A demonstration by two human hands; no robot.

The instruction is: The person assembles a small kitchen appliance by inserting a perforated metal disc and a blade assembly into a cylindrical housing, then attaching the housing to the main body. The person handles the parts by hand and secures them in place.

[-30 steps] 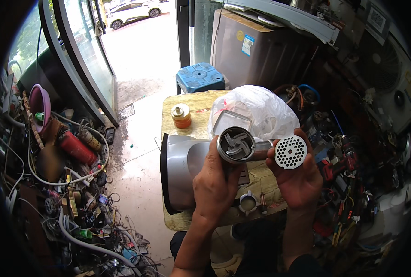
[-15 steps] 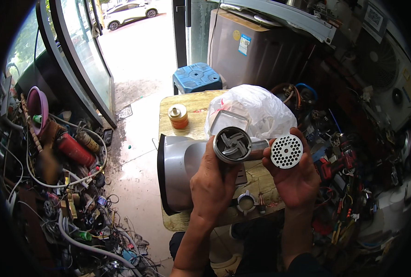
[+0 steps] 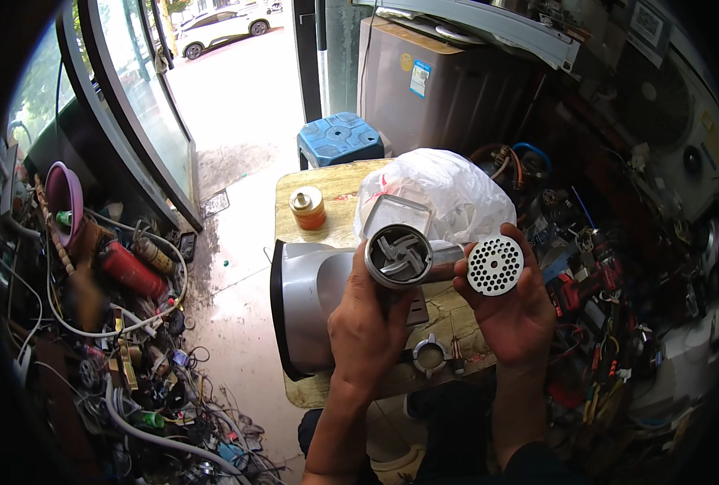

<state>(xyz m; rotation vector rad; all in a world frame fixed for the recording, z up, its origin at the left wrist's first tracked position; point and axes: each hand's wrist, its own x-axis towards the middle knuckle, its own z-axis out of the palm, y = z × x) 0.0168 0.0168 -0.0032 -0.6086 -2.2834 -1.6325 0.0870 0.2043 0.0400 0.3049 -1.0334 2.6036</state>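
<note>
My left hand (image 3: 367, 327) grips a metal grinder head (image 3: 398, 257), a round tube whose open end faces me and shows a cross-shaped blade inside. My right hand (image 3: 511, 311) holds a round perforated metal plate (image 3: 495, 265) by its edge, just right of the tube and apart from it. Under both hands lies a grey appliance body (image 3: 307, 311) on its side on a small wooden table (image 3: 331, 190). A metal ring nut (image 3: 430, 356) lies on the table near my wrists.
A white plastic bag (image 3: 440, 194) and a small orange-capped can (image 3: 307, 208) sit on the table's far part. A blue stool (image 3: 341, 137) stands behind it. Tangled cables and tools (image 3: 125, 323) cover the floor at left; more tools crowd the right side.
The grinder head and perforated plate have shifted very slightly; both hands keep the same hold. Little else differs.
</note>
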